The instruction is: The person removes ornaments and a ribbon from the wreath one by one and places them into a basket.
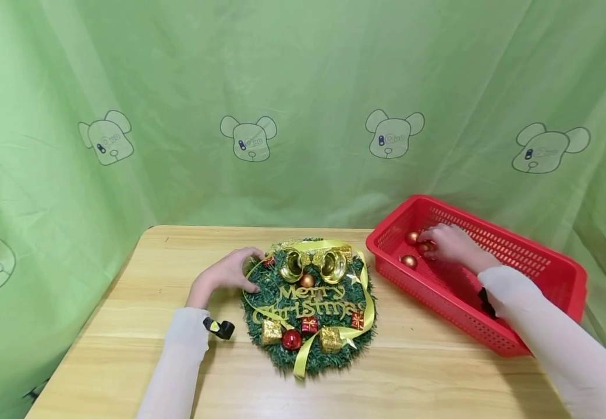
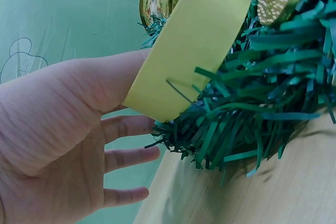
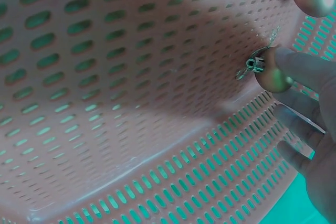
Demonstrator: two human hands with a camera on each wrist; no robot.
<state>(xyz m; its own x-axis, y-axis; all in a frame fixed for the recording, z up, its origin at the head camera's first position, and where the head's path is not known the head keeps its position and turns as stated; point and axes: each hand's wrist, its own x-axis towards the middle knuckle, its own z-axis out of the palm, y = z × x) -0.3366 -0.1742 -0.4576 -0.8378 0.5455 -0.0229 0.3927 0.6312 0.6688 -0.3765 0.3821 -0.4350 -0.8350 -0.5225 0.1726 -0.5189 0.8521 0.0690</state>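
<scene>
A green tinsel Christmas wreath [image 1: 267,289] lies on the table, carrying gold "Merry Christmas" lettering [image 1: 310,308], two gold bells [image 1: 333,266], small gift boxes and a yellow ribbon [image 1: 368,308]. My left hand [image 1: 229,270] rests at its left edge, thumb and fingers spread. In the left wrist view a ribbon end [image 2: 184,61] covers the thumb tip, while the other fingers are nearly straight. Inside the red basket [image 1: 460,314], my right hand [image 1: 452,243] pinches a gold bauble [image 3: 271,72] between thumb and fingers; its cap and cord point away from the hand.
Two more gold baubles, one at the front [image 1: 409,261] and one farther back [image 1: 413,237], lie in the basket. The perforated basket stands at an angle on the table's right side. A green printed curtain [image 1: 313,157] hangs behind the wooden table [image 1: 124,326].
</scene>
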